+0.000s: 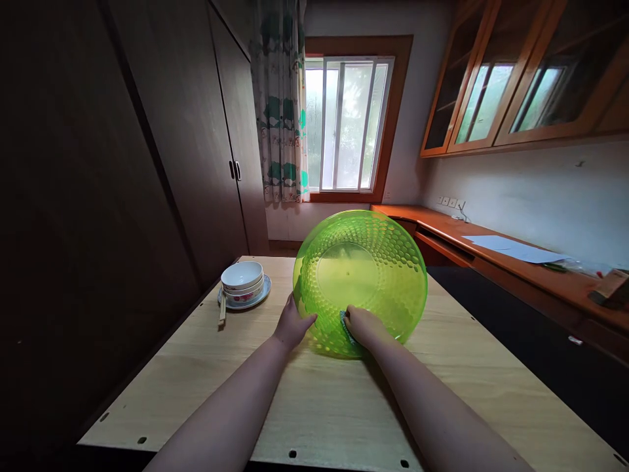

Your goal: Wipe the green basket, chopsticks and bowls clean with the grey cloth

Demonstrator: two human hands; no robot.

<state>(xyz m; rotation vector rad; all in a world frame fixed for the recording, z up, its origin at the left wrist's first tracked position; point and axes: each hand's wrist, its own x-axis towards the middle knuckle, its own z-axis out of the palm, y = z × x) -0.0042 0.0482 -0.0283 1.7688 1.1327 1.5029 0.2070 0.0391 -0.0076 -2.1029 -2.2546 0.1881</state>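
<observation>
A translucent green plastic basin (348, 272) is tilted up on the table, its open side turned towards me. My left hand (295, 321) grips the basin's left rim, thumb on the inside and the other fingers mostly hidden behind the wall. Inside the lower part of the basin, my right hand (362, 326) is closed on a small patterned cloth (347, 328), which lies against the inner wall. Only a narrow strip of the cloth shows beside the fingers.
Stacked bowls (242, 278) stand on a plate (264, 295) at the table's left, with chopsticks (222, 311) leaning beside them. The pale wooden table (206, 380) has holes along its edges. Dark wardrobes (187, 131) flank the left; a desk with papers (515, 248) runs along the right.
</observation>
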